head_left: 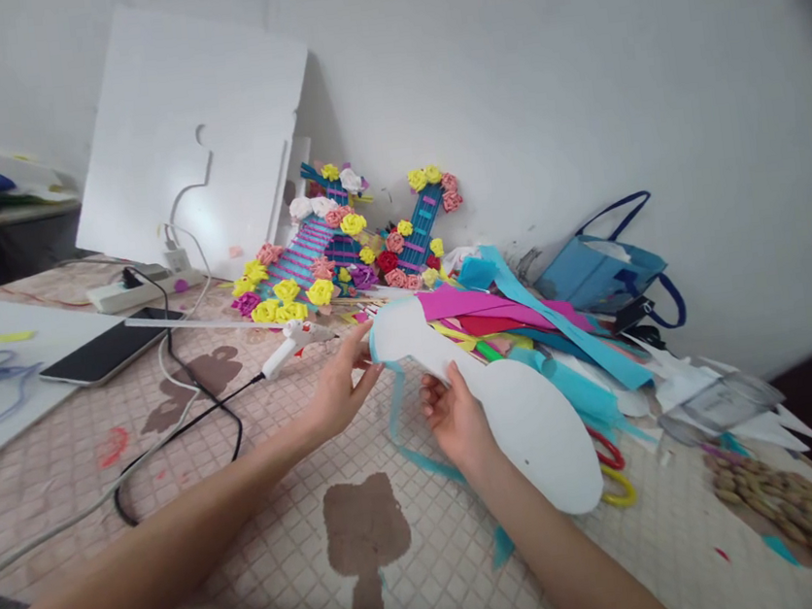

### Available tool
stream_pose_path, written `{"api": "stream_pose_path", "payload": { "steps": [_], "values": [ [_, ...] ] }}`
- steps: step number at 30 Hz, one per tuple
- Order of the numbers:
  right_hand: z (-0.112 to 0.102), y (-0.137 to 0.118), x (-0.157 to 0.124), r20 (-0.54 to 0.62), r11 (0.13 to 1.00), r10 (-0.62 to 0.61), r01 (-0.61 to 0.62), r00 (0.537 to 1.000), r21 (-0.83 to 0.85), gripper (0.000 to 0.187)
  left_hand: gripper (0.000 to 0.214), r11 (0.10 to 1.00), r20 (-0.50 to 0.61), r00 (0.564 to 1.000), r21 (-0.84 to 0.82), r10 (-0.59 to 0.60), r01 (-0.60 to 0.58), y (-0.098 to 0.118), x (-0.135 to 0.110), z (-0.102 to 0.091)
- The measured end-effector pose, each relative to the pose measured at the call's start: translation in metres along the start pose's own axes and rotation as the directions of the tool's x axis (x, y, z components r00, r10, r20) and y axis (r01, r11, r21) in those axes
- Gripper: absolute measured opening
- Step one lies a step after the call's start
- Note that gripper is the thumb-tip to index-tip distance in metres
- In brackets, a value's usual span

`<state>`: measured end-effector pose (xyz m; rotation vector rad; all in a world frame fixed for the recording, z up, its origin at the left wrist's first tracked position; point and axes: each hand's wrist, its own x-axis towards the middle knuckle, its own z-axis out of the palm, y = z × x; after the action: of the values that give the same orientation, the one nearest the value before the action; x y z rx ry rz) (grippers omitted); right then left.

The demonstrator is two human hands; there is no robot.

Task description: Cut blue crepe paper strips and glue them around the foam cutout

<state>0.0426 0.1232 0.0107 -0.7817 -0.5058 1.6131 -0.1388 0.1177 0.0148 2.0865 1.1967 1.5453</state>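
Observation:
My right hand (454, 418) grips the narrow waist of a white foam cutout (536, 417) shaped like a guitar body, held tilted above the table. My left hand (342, 385) pinches the cutout's upper rounded end, where a light blue ribbon (397, 423) runs along the edge and hangs down in a loop. A white glue gun (293, 342) lies on the table just left of my left hand.
Guitar-shaped pieces covered in paper roses (327, 255) lean on the wall. A heap of coloured strips (525, 315) and a blue bag (604, 272) lie right. A phone (107, 348), power strip (137, 291) and cables lie left. A white board (189, 143) leans behind.

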Motion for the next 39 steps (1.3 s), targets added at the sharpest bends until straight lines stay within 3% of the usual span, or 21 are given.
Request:
{"api": "stream_pose_path", "payload": {
  "steps": [9, 13, 19, 26, 33, 36, 39],
  "values": [
    [0.0, 0.001, 0.002, 0.011, 0.998, -0.04, 0.04, 0.999, -0.042, 0.035, 0.029, 0.997, -0.001, 0.999, 0.071, 0.04, -0.04, 0.001, 0.002, -0.002],
    [0.0, 0.006, 0.002, 0.122, 0.995, 0.01, 0.002, 0.993, -0.1, 0.044, 0.029, 1.0, -0.021, 1.0, 0.026, 0.005, -0.004, 0.0, 0.003, -0.002],
    [-0.001, 0.017, 0.001, 0.327, 0.95, 0.057, 0.05, 0.943, -0.309, 0.039, 0.03, 1.0, -0.026, 1.0, -0.002, -0.018, 0.018, 0.0, 0.004, -0.002],
    [-0.007, 0.019, -0.003, 0.351, 0.842, 0.016, 0.176, 0.936, -0.509, 0.022, 0.031, 1.0, -0.02, 0.999, -0.018, -0.026, 0.025, -0.002, 0.005, -0.003],
    [-0.002, -0.004, -0.036, 0.423, 0.831, 0.084, 0.17, 0.902, -0.529, 0.026, 0.029, 0.998, -0.037, 0.998, -0.03, -0.057, 0.056, -0.006, 0.007, -0.005],
    [-0.005, -0.022, -0.054, 0.477, 0.84, 0.137, 0.153, 0.868, -0.521, 0.024, 0.029, 0.997, -0.035, 0.998, -0.041, -0.06, 0.059, -0.007, 0.008, -0.006],
    [-0.012, -0.04, -0.067, 0.484, 0.832, 0.152, 0.153, 0.862, -0.533, 0.023, 0.03, 0.996, -0.023, 0.997, -0.051, -0.069, 0.067, -0.008, 0.009, -0.006]
  ]
}}
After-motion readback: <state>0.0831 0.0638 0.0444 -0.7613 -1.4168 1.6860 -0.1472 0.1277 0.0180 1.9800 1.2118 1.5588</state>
